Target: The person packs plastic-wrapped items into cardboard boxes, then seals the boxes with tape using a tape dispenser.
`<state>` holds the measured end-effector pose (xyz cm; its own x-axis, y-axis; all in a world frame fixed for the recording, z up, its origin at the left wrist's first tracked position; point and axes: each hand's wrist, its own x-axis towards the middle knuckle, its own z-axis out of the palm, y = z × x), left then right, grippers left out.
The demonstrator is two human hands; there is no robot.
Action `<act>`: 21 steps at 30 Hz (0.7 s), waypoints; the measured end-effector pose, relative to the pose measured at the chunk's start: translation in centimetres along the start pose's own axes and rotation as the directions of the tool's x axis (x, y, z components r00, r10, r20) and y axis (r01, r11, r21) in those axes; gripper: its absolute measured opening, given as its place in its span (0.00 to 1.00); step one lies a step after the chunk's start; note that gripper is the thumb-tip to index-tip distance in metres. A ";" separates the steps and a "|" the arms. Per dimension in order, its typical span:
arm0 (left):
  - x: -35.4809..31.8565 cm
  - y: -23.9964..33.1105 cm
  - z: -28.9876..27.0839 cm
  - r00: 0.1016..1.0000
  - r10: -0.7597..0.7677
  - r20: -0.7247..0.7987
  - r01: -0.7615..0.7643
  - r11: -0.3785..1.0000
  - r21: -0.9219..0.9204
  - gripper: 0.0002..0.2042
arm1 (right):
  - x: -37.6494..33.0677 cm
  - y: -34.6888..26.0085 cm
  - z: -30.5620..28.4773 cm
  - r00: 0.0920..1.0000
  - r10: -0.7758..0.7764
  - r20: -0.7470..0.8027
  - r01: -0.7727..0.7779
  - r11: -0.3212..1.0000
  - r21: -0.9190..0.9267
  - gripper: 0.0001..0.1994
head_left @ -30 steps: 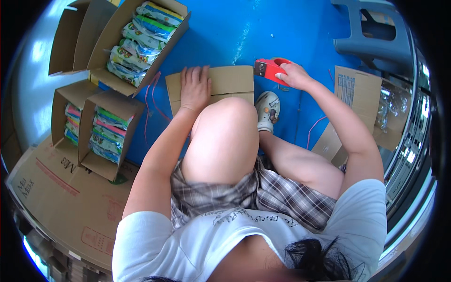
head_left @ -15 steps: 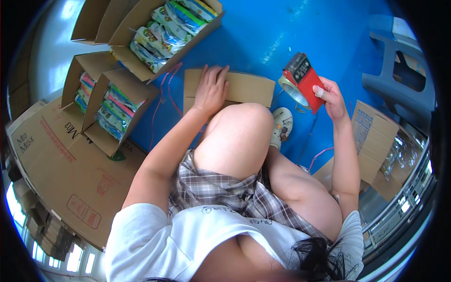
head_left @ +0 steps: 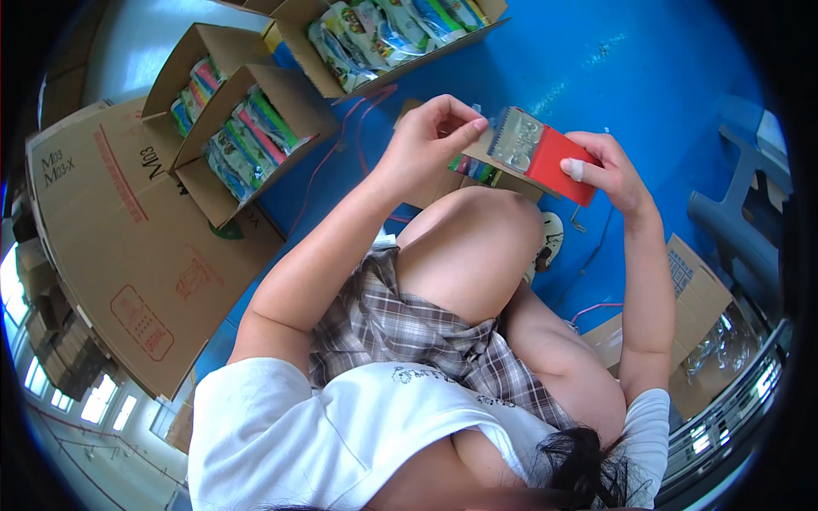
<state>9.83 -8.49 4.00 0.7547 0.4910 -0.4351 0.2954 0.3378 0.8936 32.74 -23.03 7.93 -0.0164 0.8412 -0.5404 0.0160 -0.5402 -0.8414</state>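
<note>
My right hand (head_left: 609, 175) is closed round a red tape dispenser (head_left: 562, 170) with a metal front and a toothed edge, its thumb pressed on the red side. A white wrap shows on that thumb. To the left of the dispenser, my left hand (head_left: 430, 140) pinches thumb against forefinger. A bit of clear tape (head_left: 478, 109) glints at its fingertips, close to the toothed edge. Below both hands stands a small cardboard box (head_left: 434, 189), partly hidden by my left hand, the dispenser and my raised knee. Green packs (head_left: 477, 169) show through a gap in its top.
Open cartons (head_left: 307, 106) of bright soft packs stand at the left, two of them on a large flat carton (head_left: 102, 221). A grey plastic stool (head_left: 733, 213) is at the right, above an open carton (head_left: 694, 285) holding clear plastic. Pink string (head_left: 345, 140) lies on the blue floor.
My left hand has lifted off the box top and come to the dispenser, its fingers now pinched. The dispenser has turned and moved closer to my left hand. Green packs now show in the box.
</note>
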 end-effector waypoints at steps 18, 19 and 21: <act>-1.4 -10.8 -5.4 0.916 0.084 -0.393 0.015 0.970 0.244 0.09 | 6.5 4.1 6.5 0.992 0.089 0.091 -0.079 0.991 -0.108 0.19; -1.2 -10.6 -6.1 0.918 0.019 -0.397 0.069 0.976 0.205 0.09 | 6.8 4.0 6.7 0.990 0.094 0.106 -0.081 0.990 -0.119 0.19; -1.2 -10.6 -6.9 0.901 -0.104 -0.421 0.125 0.992 0.022 0.09 | 7.6 3.9 6.9 0.993 0.064 0.096 -0.051 0.990 -0.129 0.20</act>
<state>1.79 -7.09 -5.71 0.4027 0.7451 -0.5316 0.4004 0.3789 0.8343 25.79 -18.85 0.51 -0.1112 0.7990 -0.5909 0.1459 -0.5750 -0.8050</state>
